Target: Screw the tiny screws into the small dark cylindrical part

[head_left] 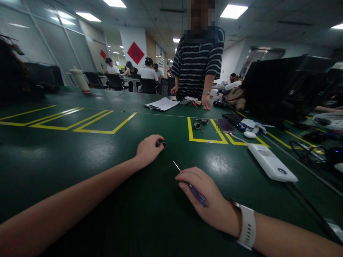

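My left hand (pixel 150 150) is closed round a small dark metal cylindrical part (pixel 160 143), low over the green table; the fingers hide most of it. In my right hand (pixel 205 192) is a screwdriver (pixel 197 195) with a translucent purple handle and a thin metal shaft. Its tip points up and left, toward the left hand, but does not touch the part. Two similar metal parts (pixel 197 125) lie inside a yellow-taped rectangle (pixel 190 134) farther off, with tiny dark pieces beside them.
A white power strip (pixel 272 162) with a dark cable lies at right, near a white mouse (pixel 249 135) and gloves (pixel 252 125). A clipboard with papers (pixel 162 104) sits at the far edge, where a person in a striped shirt (pixel 198 67) stands. A cup (pixel 80 81) stands far left.
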### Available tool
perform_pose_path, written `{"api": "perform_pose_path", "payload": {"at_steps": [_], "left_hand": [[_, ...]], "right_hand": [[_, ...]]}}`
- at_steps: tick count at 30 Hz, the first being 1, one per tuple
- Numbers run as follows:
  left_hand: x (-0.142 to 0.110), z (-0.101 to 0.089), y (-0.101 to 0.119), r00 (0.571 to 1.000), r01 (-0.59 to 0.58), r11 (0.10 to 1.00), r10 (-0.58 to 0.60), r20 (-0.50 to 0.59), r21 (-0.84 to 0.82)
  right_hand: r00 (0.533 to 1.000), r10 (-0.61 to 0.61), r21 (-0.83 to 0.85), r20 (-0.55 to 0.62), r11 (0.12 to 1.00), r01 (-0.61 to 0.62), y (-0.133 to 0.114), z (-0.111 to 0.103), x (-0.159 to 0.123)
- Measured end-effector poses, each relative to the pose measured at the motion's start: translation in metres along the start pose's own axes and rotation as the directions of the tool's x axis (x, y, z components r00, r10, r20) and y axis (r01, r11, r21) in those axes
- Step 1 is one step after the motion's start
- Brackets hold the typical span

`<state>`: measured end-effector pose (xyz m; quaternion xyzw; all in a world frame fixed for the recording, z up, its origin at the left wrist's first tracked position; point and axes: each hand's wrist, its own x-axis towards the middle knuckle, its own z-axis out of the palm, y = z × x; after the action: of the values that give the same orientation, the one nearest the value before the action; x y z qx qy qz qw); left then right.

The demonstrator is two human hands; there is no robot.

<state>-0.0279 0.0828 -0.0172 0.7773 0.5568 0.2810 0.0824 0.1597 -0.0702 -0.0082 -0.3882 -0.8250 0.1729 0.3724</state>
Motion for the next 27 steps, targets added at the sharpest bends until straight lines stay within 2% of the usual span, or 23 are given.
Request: {"api": "perform_pose_path", "payload": {"at_steps": [3,8,13,23,27], "left_hand": [[0.017,0.002,0.001,0.999,-0.041,0.995,0.041,0.005,0.094],[0.041,0.011,0.001,0.996,-0.085,0.990,0.083,0.018,0.115],[0.057,0.020,-0.003,0.986,-0.161,0.979,0.156,0.052,0.125],[0.056,0.023,-0.007,0.938,-0.317,0.945,0.299,0.178,0.082],[0.053,0.021,-0.004,0.924,-0.359,0.930,0.342,0.169,0.084]], "right_hand": [[0.999,0.043,0.039,-0.003,0.998,-0.043,0.003,-0.001,0.004],[0.992,0.104,0.062,0.071,0.992,-0.108,0.001,-0.004,0.006],[0.985,0.154,0.070,0.073,0.985,-0.159,0.001,-0.004,0.007],[0.989,0.134,0.071,0.068,0.988,-0.139,0.001,-0.001,0.006],[0.989,0.127,0.080,0.071,0.988,-0.133,0.000,-0.001,0.006]]}}
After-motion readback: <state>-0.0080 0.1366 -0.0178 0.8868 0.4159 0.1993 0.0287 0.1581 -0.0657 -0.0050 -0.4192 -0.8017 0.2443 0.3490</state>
